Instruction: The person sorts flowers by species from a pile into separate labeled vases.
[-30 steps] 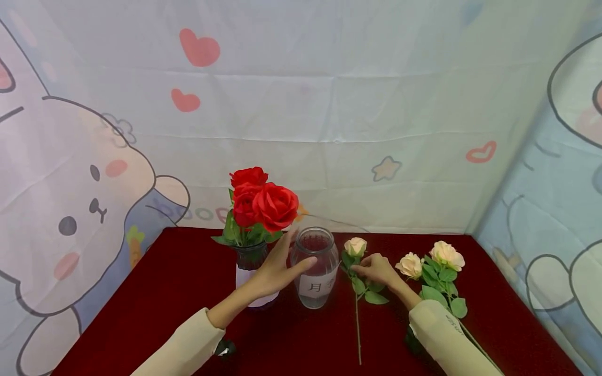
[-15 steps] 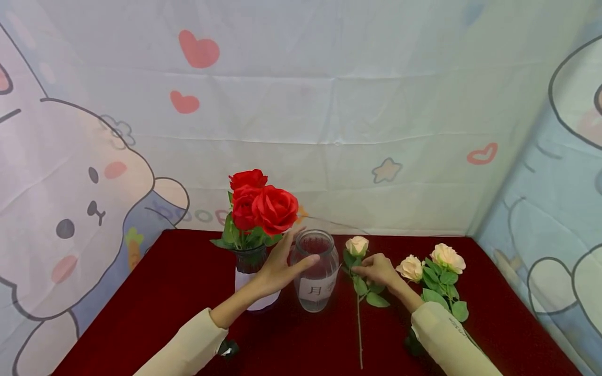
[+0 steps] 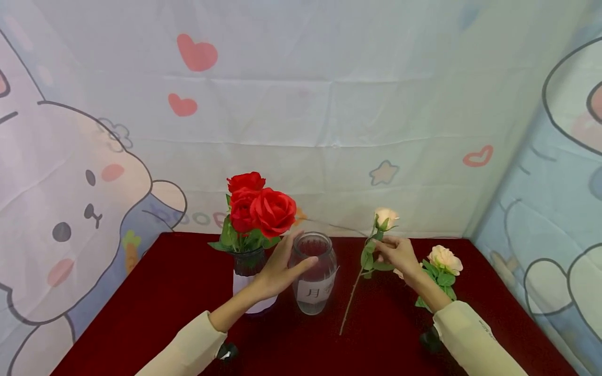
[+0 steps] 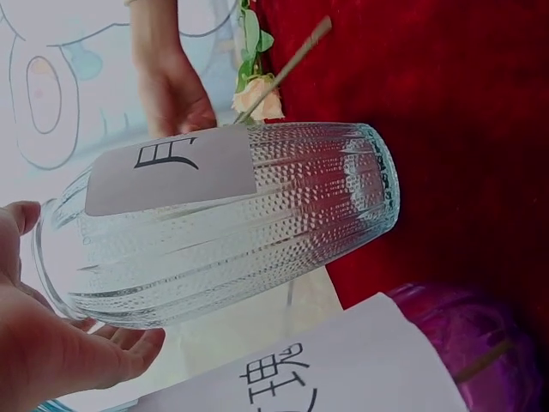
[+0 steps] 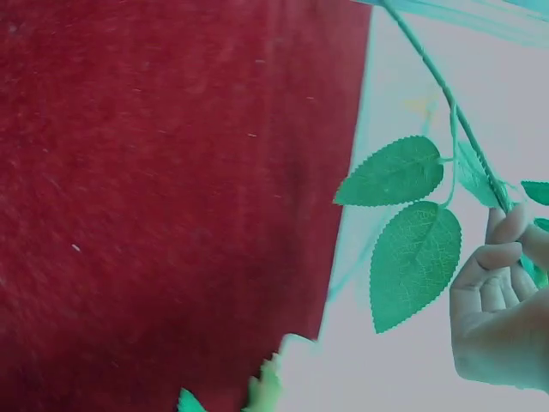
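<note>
A ribbed clear glass vase (image 3: 314,305) with a white paper label stands upright mid-table. My left hand (image 3: 277,271) holds it near its neck, thumb across the front and fingers at the far left side. My right hand (image 3: 402,256) pinches the leafy upper stem of a single peach rose (image 3: 386,218). The rose is raised, bloom up, its bare stem slanting down towards the vase's right. In the right wrist view, thumb and fingers meet on the green stem (image 5: 455,103), below serrated leaves (image 5: 416,266). The left wrist view shows the vase (image 4: 214,240) between thumb and fingers.
Red roses (image 3: 273,211) fill a labelled vase (image 3: 241,282) just left of the glass one. More peach roses (image 3: 444,260) lie at the right, partly behind my right forearm. A dark red cloth (image 3: 178,292) covers the table, and a printed curtain (image 3: 329,115) hangs behind.
My right hand has lifted the peach rose off the cloth, moving it up and to the right; its stem now slants. My left hand stays at the glass vase.
</note>
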`<state>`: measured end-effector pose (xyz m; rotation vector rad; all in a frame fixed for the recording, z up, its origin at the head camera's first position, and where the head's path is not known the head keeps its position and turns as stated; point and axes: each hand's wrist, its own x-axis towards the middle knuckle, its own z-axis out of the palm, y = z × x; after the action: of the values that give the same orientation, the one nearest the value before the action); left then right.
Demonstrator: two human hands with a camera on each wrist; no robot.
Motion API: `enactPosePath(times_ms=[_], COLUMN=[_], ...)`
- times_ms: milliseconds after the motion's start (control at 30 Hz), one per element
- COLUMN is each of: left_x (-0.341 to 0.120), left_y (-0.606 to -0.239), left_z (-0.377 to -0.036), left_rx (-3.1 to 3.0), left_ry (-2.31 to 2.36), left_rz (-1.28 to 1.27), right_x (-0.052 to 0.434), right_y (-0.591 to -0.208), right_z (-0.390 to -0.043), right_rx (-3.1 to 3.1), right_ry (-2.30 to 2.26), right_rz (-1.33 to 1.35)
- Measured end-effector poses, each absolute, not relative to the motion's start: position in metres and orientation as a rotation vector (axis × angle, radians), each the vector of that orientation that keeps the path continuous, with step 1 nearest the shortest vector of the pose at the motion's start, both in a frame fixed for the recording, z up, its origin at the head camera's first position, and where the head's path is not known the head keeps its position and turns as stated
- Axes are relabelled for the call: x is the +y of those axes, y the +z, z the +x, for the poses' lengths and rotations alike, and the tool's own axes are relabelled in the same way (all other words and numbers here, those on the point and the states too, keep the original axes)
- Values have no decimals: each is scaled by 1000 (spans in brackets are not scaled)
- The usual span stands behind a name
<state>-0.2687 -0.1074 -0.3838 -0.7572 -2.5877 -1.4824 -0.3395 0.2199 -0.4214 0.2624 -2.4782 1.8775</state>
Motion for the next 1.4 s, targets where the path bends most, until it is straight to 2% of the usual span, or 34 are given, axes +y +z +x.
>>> enactPosePath(times_ms=[433,600,1067,1400], left_x=[-111,-112,-114,-110], left_y=[-381,-380,-377,-384], left_z=[-271,-271,-269,-270], left_rx=[-2607,-2600,-2610,-2586], left_ry=[-1483,-1484,-1479,-1488], left_rz=[-790,-812,-817,-846], right_x=[250,254,236,205], right_y=[-377,-360,-336,-335], right_z=[-319,-311,-289,-276], right_rx=[-1847,-1529,-1159,-1485], right_ry=[2141,2267,2460,2244], right_rz=[-128,-187,-69,222])
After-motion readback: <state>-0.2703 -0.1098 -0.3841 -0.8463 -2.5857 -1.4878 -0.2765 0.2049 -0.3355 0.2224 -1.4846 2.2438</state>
